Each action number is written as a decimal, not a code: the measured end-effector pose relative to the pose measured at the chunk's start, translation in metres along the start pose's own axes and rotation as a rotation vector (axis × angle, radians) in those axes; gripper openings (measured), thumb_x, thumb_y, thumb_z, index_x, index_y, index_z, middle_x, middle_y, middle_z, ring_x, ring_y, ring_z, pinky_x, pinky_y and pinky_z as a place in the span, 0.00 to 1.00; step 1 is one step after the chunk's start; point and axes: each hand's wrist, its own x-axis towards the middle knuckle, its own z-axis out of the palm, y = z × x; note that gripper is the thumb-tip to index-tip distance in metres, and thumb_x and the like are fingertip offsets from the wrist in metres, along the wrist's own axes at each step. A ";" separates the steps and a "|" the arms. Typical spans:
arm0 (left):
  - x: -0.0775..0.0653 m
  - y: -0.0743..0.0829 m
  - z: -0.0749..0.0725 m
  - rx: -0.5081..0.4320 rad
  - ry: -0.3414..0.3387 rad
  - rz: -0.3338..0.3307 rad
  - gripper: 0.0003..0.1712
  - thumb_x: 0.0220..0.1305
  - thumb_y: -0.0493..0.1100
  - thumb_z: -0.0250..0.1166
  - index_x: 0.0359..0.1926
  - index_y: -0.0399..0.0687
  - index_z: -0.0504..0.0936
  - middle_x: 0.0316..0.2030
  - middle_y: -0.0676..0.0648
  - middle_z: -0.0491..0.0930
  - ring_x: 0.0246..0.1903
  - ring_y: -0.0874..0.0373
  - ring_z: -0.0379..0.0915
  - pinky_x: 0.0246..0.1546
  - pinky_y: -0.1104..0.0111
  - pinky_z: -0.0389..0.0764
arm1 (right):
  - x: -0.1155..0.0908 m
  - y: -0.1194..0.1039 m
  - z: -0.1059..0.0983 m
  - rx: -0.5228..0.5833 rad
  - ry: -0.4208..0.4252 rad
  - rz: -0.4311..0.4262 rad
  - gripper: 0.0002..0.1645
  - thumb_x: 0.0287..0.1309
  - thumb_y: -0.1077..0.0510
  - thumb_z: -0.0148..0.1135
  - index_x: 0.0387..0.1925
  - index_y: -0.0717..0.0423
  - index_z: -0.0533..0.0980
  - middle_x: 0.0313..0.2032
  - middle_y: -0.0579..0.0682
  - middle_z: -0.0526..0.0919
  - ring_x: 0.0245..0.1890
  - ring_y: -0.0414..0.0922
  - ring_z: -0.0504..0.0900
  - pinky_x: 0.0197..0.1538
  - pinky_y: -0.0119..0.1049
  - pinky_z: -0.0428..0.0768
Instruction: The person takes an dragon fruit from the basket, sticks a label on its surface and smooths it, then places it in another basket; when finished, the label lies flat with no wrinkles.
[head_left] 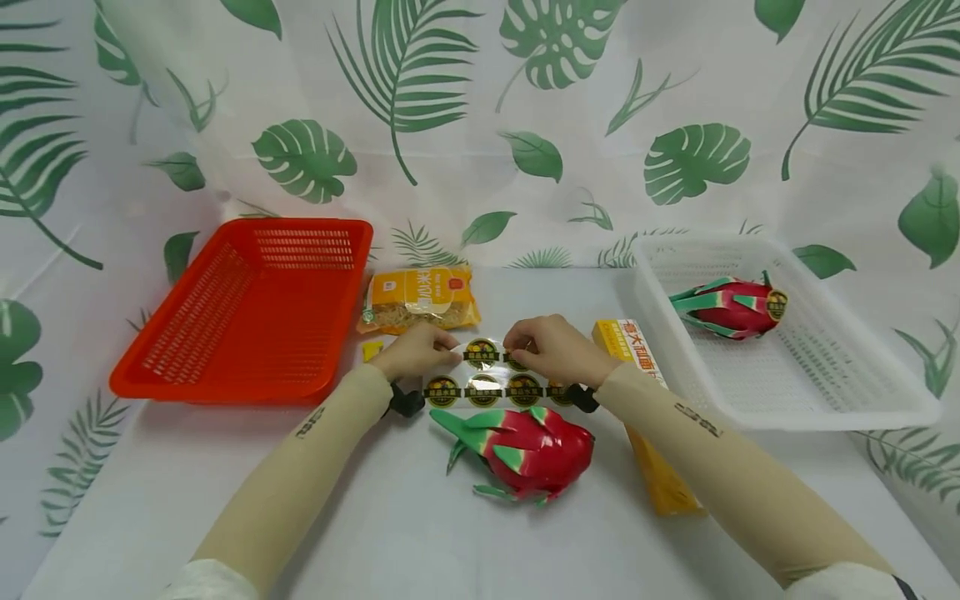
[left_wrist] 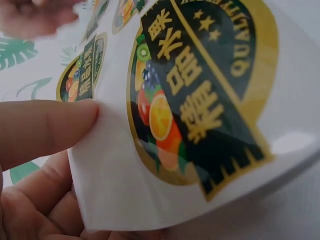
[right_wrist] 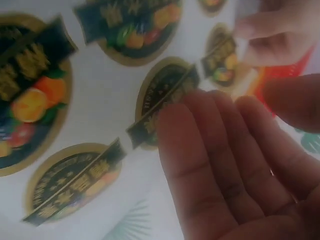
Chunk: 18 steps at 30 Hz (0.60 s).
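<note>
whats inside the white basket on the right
A dragon fruit lies inside the white basket, with a round sticker on one end. Its underside and the floor beneath it are hidden.

Gold-rimmed, fruit-patterned stickers (head_left: 483, 390), apparently black

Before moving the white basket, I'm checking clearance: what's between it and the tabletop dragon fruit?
The head view shows the yellow pasta box, crossed by the right sleeve.

Sticker sheet (head_left: 459, 372): black/gold lbls (left_wrist: 200, 95) w/ CN txt 精品水果, 3 stars + "QUALITY". Dragon fruit (head_left: 727, 308) in white basket (head_left: 817, 418): similar lbl (head_left: 777, 306), txt too small. Yellow bag (head_left: 420, 292) + yellow box (head_left: 660, 467): CN print, chars unclear. Sleeves (head_left: 300, 467): dark marks, illegible.
</note>
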 end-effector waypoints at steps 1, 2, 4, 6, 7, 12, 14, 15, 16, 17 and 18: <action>0.000 0.000 0.000 -0.002 0.001 0.002 0.13 0.71 0.46 0.68 0.51 0.47 0.89 0.46 0.47 0.87 0.45 0.57 0.76 0.50 0.65 0.76 | 0.006 0.001 0.002 -0.014 -0.003 0.004 0.12 0.68 0.63 0.63 0.50 0.61 0.83 0.44 0.56 0.91 0.43 0.47 0.88 0.50 0.43 0.86; 0.000 0.000 0.000 -0.006 0.001 0.004 0.13 0.71 0.46 0.67 0.51 0.47 0.89 0.45 0.47 0.87 0.45 0.57 0.76 0.50 0.65 0.75 | 0.012 0.001 0.003 -0.029 -0.004 0.005 0.12 0.67 0.63 0.64 0.50 0.62 0.83 0.43 0.56 0.91 0.43 0.48 0.89 0.50 0.44 0.87; 0.001 0.000 0.000 -0.019 -0.003 0.009 0.12 0.71 0.45 0.67 0.50 0.46 0.88 0.42 0.48 0.87 0.43 0.57 0.76 0.48 0.66 0.75 | 0.022 0.001 0.005 -0.051 -0.006 0.010 0.12 0.66 0.62 0.65 0.49 0.62 0.83 0.42 0.56 0.91 0.43 0.49 0.89 0.49 0.44 0.87; 0.001 0.000 0.001 -0.029 -0.009 0.011 0.11 0.72 0.45 0.67 0.50 0.46 0.88 0.40 0.48 0.86 0.41 0.58 0.76 0.47 0.67 0.75 | 0.030 0.001 0.009 -0.069 -0.013 0.013 0.13 0.65 0.62 0.66 0.49 0.62 0.83 0.41 0.57 0.91 0.41 0.49 0.89 0.47 0.43 0.87; 0.001 -0.001 0.001 -0.037 -0.013 0.011 0.11 0.72 0.44 0.67 0.49 0.46 0.88 0.39 0.48 0.86 0.40 0.58 0.76 0.46 0.67 0.75 | 0.034 0.002 0.011 -0.078 -0.016 0.014 0.13 0.65 0.62 0.66 0.49 0.62 0.83 0.41 0.57 0.91 0.41 0.49 0.89 0.47 0.43 0.87; 0.002 -0.004 0.002 -0.042 -0.017 0.024 0.10 0.73 0.44 0.66 0.50 0.46 0.87 0.39 0.49 0.86 0.39 0.58 0.77 0.45 0.68 0.76 | 0.048 0.002 0.017 -0.085 -0.035 0.021 0.13 0.63 0.62 0.68 0.48 0.62 0.84 0.38 0.56 0.91 0.39 0.47 0.88 0.47 0.43 0.86; 0.003 -0.005 0.002 -0.032 -0.013 0.031 0.11 0.73 0.44 0.66 0.50 0.46 0.87 0.39 0.49 0.86 0.40 0.59 0.77 0.45 0.68 0.76 | 0.053 0.002 0.018 -0.085 -0.037 0.020 0.12 0.61 0.62 0.68 0.46 0.62 0.84 0.37 0.55 0.90 0.37 0.46 0.87 0.47 0.43 0.86; 0.003 -0.005 0.002 -0.028 -0.011 0.033 0.11 0.73 0.44 0.66 0.51 0.46 0.87 0.39 0.49 0.86 0.40 0.59 0.77 0.45 0.68 0.76 | 0.055 0.002 0.019 -0.084 -0.037 0.021 0.11 0.61 0.62 0.69 0.45 0.61 0.84 0.36 0.54 0.90 0.37 0.46 0.86 0.46 0.42 0.85; 0.003 -0.006 0.001 -0.025 -0.008 0.032 0.11 0.73 0.44 0.66 0.51 0.46 0.87 0.39 0.49 0.86 0.40 0.59 0.77 0.45 0.68 0.76 | 0.057 0.002 0.020 -0.080 -0.036 0.024 0.09 0.61 0.62 0.70 0.43 0.60 0.85 0.35 0.54 0.90 0.36 0.45 0.86 0.46 0.41 0.85; 0.004 -0.006 0.001 -0.024 -0.006 0.029 0.11 0.72 0.44 0.66 0.51 0.46 0.87 0.39 0.49 0.86 0.40 0.59 0.77 0.45 0.68 0.76 | 0.059 0.002 0.020 -0.077 -0.034 0.026 0.08 0.61 0.62 0.70 0.42 0.60 0.84 0.34 0.53 0.89 0.35 0.44 0.85 0.45 0.40 0.84; 0.004 -0.007 0.001 -0.024 -0.004 0.026 0.11 0.72 0.44 0.66 0.51 0.46 0.87 0.39 0.49 0.85 0.40 0.59 0.77 0.45 0.68 0.76 | 0.061 0.002 0.021 -0.072 -0.034 0.026 0.06 0.61 0.62 0.70 0.40 0.59 0.84 0.33 0.53 0.89 0.34 0.43 0.84 0.44 0.39 0.84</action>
